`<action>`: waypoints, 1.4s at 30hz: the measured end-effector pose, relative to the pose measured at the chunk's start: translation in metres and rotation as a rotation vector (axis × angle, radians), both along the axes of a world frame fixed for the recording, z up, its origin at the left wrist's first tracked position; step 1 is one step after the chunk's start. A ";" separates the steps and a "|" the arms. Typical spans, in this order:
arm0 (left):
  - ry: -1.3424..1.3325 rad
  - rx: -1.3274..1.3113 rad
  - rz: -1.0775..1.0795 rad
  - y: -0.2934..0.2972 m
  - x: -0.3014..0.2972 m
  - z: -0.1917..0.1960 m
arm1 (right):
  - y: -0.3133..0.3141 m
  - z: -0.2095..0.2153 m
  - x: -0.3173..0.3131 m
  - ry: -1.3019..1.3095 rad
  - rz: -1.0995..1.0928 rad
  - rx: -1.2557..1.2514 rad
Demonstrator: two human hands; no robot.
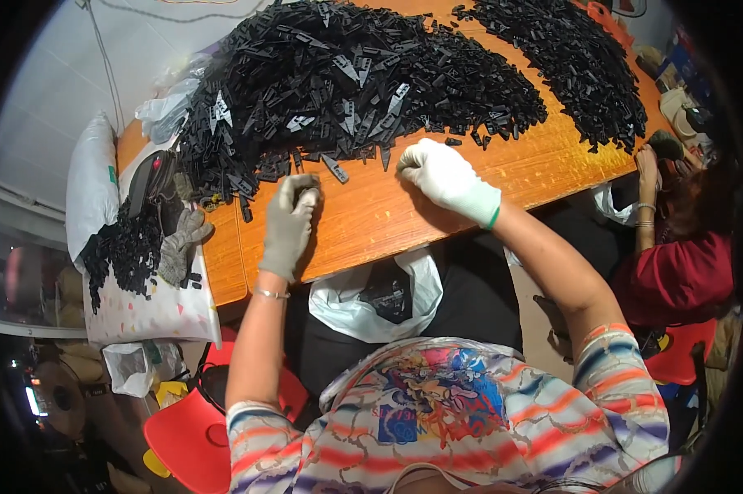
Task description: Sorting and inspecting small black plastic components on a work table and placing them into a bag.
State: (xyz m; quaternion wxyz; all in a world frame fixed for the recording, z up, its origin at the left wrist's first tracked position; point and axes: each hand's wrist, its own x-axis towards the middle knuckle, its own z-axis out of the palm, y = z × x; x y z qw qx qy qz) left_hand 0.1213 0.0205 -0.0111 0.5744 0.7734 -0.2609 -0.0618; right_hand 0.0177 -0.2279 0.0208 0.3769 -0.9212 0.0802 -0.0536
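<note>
A large heap of small black plastic pieces (pixel 305 90) covers the far part of the wooden table (pixel 355 210). My left hand (pixel 287 226), in a grey glove, is over the table at the near left edge of the heap, its fingers curled together. My right hand (pixel 445 179), in a white glove with a green cuff edge, is closed just in front of the heap. Whatever either hand holds is hidden by the fingers. Close to my left fingertips lies a pointed dark piece (pixel 336 169). An open white plastic bag (pixel 351 309) sits at my lap, with black pieces inside.
A second black heap (pixel 573 74) lies at the far right, beside a person in a red sleeve (pixel 676 280). On the left are a grey glove (pixel 182 247), a smaller pile of black pieces (pixel 132 255) and a white sack (pixel 91 185). A red chair (pixel 186 440) stands below.
</note>
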 end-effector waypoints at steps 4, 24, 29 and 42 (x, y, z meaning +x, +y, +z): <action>0.834 -0.698 -0.067 -0.005 -0.034 -0.003 | 0.030 0.011 -0.011 0.123 -0.058 0.593; 0.638 -0.571 -0.017 -0.003 -0.081 0.009 | 0.100 -0.005 0.007 -0.152 0.001 0.594; 0.573 -0.521 0.013 -0.007 -0.082 0.012 | 0.102 -0.008 0.007 -0.175 0.008 0.579; 0.449 -0.282 0.219 -0.014 -0.087 -0.002 | 0.105 -0.003 0.002 -0.159 0.160 -0.260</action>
